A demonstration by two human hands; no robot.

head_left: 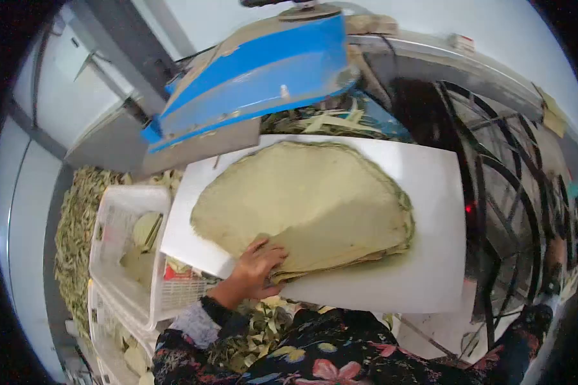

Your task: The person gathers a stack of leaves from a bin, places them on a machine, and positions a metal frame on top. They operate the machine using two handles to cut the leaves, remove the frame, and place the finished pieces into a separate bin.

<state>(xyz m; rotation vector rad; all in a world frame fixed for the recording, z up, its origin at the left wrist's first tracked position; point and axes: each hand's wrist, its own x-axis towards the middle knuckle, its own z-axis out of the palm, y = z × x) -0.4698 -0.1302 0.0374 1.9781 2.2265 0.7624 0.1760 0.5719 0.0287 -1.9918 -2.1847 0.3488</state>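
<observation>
A thick stack of large, pale green, half-round leaf-like sheets (308, 199) lies on a white board (359, 292) in front of me. Its rounded edge faces away and its straighter edge lies nearest me. My left hand (258, 266) is at the stack's near left edge. Its bent fingers lie on the top sheet, with the thumb at the edge. Far out to the right, my right hand (555, 255) is by the black metal frame, dim and blurred near the rim of the view. Its fingers cannot be made out, nor anything in them.
A blue machine with a sloping guard (257, 83) stands behind the board, with leaf strips (334, 122) beneath it. White plastic baskets (99, 256) holding pale green pieces stand at left, beside heaped trimmings (74, 250). A black metal frame (514, 186) stands at right.
</observation>
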